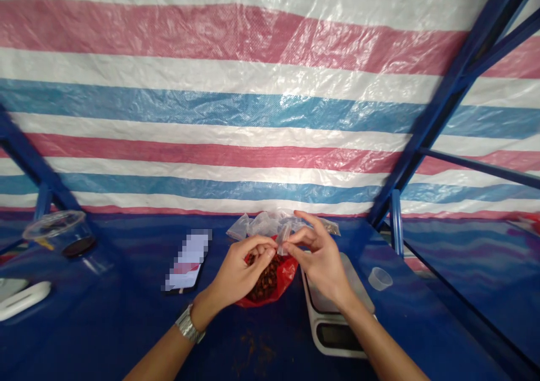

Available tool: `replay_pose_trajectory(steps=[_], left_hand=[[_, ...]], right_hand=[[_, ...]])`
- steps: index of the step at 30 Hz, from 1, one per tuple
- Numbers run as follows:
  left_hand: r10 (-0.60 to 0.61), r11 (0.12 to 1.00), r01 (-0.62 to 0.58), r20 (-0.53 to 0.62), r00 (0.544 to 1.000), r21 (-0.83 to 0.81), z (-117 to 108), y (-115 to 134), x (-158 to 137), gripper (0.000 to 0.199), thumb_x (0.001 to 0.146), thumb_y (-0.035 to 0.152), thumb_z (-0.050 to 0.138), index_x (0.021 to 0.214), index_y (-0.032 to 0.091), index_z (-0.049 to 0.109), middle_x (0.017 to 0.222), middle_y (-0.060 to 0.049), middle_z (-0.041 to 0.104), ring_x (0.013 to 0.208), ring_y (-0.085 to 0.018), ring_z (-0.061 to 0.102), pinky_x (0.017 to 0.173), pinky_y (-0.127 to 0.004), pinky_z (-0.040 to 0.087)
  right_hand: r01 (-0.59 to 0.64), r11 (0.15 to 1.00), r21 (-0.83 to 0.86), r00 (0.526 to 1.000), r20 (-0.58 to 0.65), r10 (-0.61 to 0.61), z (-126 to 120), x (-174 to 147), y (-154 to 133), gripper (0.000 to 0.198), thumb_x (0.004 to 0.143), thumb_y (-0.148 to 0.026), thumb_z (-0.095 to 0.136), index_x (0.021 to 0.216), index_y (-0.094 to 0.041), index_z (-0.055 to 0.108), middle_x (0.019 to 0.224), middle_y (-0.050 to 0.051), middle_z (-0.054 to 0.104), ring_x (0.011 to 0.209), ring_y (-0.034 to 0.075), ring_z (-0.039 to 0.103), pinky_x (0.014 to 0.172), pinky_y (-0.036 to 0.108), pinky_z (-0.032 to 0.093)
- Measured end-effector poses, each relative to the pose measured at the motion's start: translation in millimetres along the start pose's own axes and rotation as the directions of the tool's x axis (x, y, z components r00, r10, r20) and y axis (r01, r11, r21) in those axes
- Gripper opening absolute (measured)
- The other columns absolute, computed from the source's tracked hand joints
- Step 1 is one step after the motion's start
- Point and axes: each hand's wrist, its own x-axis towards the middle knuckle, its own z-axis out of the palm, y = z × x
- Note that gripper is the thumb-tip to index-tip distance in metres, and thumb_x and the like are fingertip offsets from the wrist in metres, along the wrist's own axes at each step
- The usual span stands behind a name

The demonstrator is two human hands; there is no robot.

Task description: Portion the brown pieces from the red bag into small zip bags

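Between my two hands is a small clear plastic bag [283, 245], held up over a red plastic bag [288, 274]. My left hand [247, 268] pinches its left edge with thumb and fingertips. On the other side, my right hand [316, 254] grips the bag between thumb and forefinger, its other fingers raised. The red bag lies open and is full of small dark brown pieces [265, 279], whose kind I cannot make out. Several more clear plastic bags [264, 223] lie in a pile just behind. My right forearm passes over a kitchen scale [333, 336], partly hiding it.
A phone [189, 260] with a lit screen lies left of my hands. A clear plastic tub [59, 226] with dark liquid and a white object [26, 300] are further left. Right of the scale stands a small clear cup [380, 278]. Blue metal bars [439, 122] and a striped sheet [236, 105] border the blue table [139, 325].
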Motion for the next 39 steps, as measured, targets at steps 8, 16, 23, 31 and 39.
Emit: replay_pose_trajectory(steps=[8,16,23,31,39], left_hand=[[-0.067,0.990,0.070,0.032,0.997,-0.118,7.7,-17.4,-2.5,0.018,0.095,0.037,0.067,0.095,0.020,0.068,0.082,-0.003,0.072,0.072,-0.016,0.067,0.070,-0.026,0.053],[-0.157,0.968,0.171,0.087,0.984,-0.182,6.8,-10.5,1.0,0.024,0.096,0.043,0.064,0.092,0.020,0.068,0.082,-0.002,0.071,0.073,-0.017,0.068,0.068,-0.026,0.053],[-0.145,0.987,0.150,0.082,0.986,-0.061,9.9,-15.7,-0.8,0.020,0.101,0.037,0.051,0.089,0.022,0.055,0.075,0.003,0.056,0.066,-0.013,0.056,0.062,-0.023,0.043],[-0.057,0.978,0.031,0.119,0.991,0.208,12.3,-12.3,-6.6,0.012,0.097,0.020,0.044,0.085,0.024,0.043,0.076,0.005,0.047,0.065,-0.013,0.046,0.059,-0.024,0.034],[-0.074,0.971,0.072,0.003,0.997,0.228,9.1,-14.4,-4.8,0.013,0.093,0.020,0.048,0.081,0.024,0.044,0.073,0.005,0.048,0.066,-0.014,0.051,0.062,-0.026,0.037]], right_hand=[[0.092,0.959,-0.268,0.980,0.196,-0.039,8.8,-14.3,-0.9,0.061,0.091,-0.014,0.065,0.148,-0.028,0.047,0.084,-0.003,0.066,0.076,0.016,0.067,0.077,0.031,0.056],[0.051,0.973,-0.225,0.985,0.170,-0.013,13.4,-15.4,4.4,0.059,0.091,-0.015,0.065,0.145,-0.028,0.047,0.084,-0.003,0.067,0.082,0.019,0.070,0.082,0.034,0.057],[-0.024,0.983,-0.181,0.996,0.081,0.039,18.3,-14.4,6.2,0.046,0.090,-0.021,0.067,0.133,-0.026,0.051,0.080,-0.004,0.068,0.077,0.018,0.070,0.079,0.033,0.054],[0.027,0.993,-0.111,1.000,0.010,-0.026,31.0,-22.3,1.0,0.032,0.091,-0.020,0.063,0.119,-0.027,0.049,0.077,-0.007,0.058,0.077,0.016,0.064,0.078,0.029,0.052],[0.188,0.872,-0.451,0.959,-0.107,-0.262,26.5,-19.5,5.7,0.020,0.094,-0.019,0.060,0.113,-0.026,0.057,0.078,-0.003,0.065,0.071,0.017,0.065,0.074,0.032,0.055]])
